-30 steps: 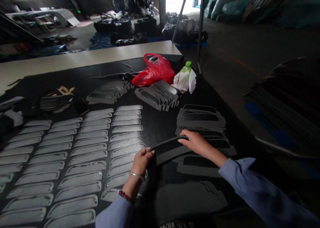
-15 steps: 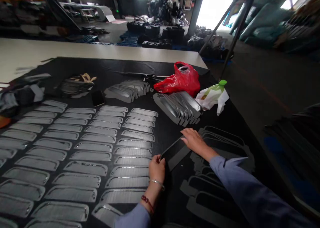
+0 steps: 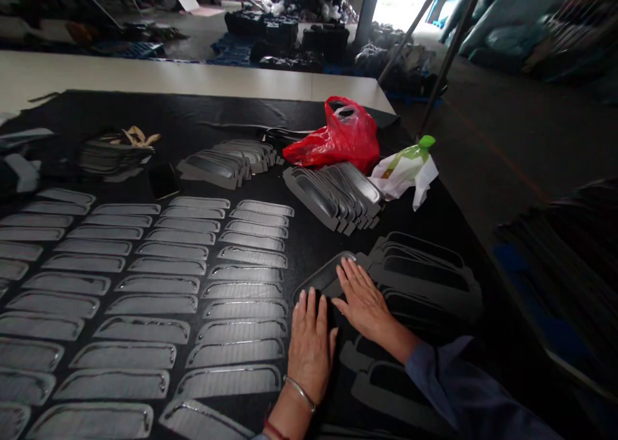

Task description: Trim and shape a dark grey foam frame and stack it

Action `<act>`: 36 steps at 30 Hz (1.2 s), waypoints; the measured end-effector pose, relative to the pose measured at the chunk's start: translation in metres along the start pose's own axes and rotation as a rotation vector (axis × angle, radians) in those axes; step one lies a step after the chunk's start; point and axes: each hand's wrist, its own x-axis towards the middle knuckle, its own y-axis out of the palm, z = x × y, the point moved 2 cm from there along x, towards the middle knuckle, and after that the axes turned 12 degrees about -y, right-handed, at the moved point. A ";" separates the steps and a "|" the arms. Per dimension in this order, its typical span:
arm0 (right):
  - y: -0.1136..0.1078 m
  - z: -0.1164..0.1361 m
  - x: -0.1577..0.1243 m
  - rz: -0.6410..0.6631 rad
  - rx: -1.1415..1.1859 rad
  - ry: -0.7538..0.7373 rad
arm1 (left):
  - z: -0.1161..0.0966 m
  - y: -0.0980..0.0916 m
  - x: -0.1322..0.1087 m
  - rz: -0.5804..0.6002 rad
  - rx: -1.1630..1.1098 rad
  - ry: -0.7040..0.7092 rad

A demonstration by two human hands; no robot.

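A dark, round-cornered flat piece with a grey border [image 3: 318,275] lies on the black table covering [image 3: 193,109]. My right hand [image 3: 364,302] rests flat across its right part, fingers stretched out and slightly spread. My left hand [image 3: 310,343] lies palm down, fingers straight, with the tips at the piece's near-left edge. Neither hand grips anything. To the right of my right hand are overlapping grey frame-shaped pieces [image 3: 420,266]. Left of my left hand, rows of grey curved-edge pieces [image 3: 241,310] with shiny lines along their rims cover the table.
Fanned stacks of finished-looking grey pieces [image 3: 333,195] sit beyond my hands. Behind them are a red plastic bag [image 3: 342,137] and a white-and-green bag [image 3: 408,170]. A phone [image 3: 164,181] lies farther left. A dark slanted pole [image 3: 451,54] stands past the table's right edge.
Both hands have gone from holding the piece at its edges to lying flat with fingers extended. The piece now rests flat under them. The view has tilted down.
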 end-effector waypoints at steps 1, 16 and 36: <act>-0.001 -0.001 0.002 0.011 0.001 -0.004 | 0.000 0.003 0.002 0.015 0.027 -0.010; 0.010 -0.008 0.005 0.045 0.053 -0.009 | 0.005 0.019 -0.002 0.057 0.084 -0.040; 0.013 -0.009 0.003 -0.029 0.066 -0.064 | 0.014 0.030 -0.002 0.019 0.039 -0.041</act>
